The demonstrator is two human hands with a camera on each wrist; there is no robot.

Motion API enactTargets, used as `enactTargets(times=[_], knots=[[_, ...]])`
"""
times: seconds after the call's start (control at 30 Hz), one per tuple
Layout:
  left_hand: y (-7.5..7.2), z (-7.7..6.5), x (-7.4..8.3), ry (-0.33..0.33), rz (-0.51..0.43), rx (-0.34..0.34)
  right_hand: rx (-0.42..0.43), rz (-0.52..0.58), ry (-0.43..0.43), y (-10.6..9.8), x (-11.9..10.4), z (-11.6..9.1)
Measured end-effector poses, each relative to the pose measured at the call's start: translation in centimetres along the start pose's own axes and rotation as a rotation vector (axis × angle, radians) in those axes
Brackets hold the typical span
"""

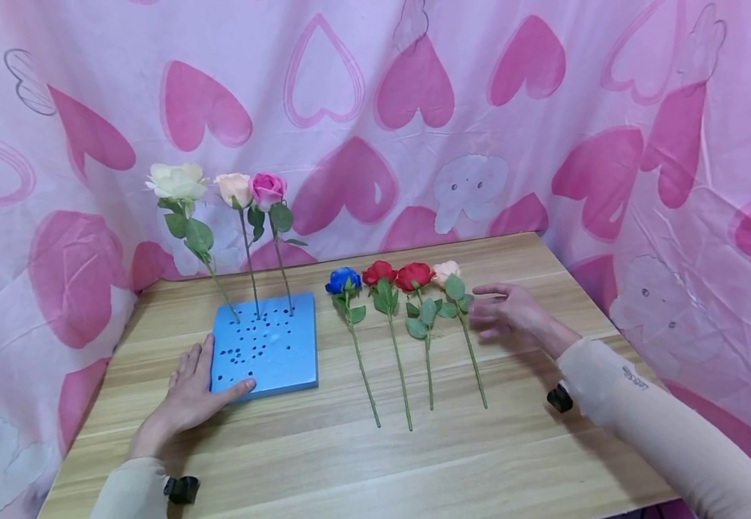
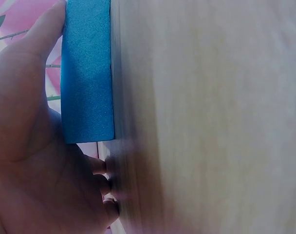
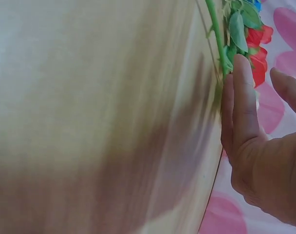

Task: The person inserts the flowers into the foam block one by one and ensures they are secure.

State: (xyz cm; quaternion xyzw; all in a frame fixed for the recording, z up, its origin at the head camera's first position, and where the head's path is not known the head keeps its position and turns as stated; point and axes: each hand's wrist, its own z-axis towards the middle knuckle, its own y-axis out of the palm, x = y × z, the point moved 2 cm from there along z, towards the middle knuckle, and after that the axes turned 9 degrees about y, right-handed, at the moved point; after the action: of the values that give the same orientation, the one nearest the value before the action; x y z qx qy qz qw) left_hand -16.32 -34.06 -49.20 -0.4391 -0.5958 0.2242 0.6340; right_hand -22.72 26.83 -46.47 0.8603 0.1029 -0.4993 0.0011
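My left hand (image 1: 187,393) rests at the near left corner of a blue foam block (image 1: 300,360) dotted with holes. Its fingers lie straight along the block's left side, the thumb on the top near the front edge. A white rose (image 1: 177,182), a peach rose (image 1: 233,189) and a pink rose (image 1: 268,189) stand in the block's far holes, the white one tilted. Fingers spread and holding nothing, my right hand (image 1: 512,311) is just right of a pale pink rose (image 1: 447,272) on the table. In the right wrist view its fingertips are near a green stem (image 3: 216,36).
Left of the pale pink rose lie two red roses (image 1: 378,272) and a blue rose (image 1: 343,280), stems toward me. All are on a wooden table (image 1: 323,468). A pink heart-patterned cloth (image 1: 414,180) hangs behind and along the sides.
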Motion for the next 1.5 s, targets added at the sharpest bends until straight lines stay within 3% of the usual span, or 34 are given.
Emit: enactTargets(times=[0.23, 0.57, 0.8, 1.17, 1.5], knots=[[0.1, 0.0, -0.1, -0.003, -0.005, 0.001, -0.056, -0.004, -0.020, 0.4, 1.5, 0.5], [0.0, 0.0, -0.2, -0.001, 0.002, 0.002, -0.060, -0.074, -0.116, 0.3, 3.3, 1.0], [0.0, 0.0, -0.1, -0.005, -0.003, 0.002, -0.029, -0.106, -0.079, 0.5, 3.7, 1.1], [0.2, 0.0, -0.3, -0.004, 0.003, 0.002, 0.015, -0.203, -0.093, 1.5, 3.6, 0.7], [0.2, 0.2, -0.3, -0.014, -0.001, -0.005, 0.012, -0.201, -0.071, 1.8, 3.1, 0.7]])
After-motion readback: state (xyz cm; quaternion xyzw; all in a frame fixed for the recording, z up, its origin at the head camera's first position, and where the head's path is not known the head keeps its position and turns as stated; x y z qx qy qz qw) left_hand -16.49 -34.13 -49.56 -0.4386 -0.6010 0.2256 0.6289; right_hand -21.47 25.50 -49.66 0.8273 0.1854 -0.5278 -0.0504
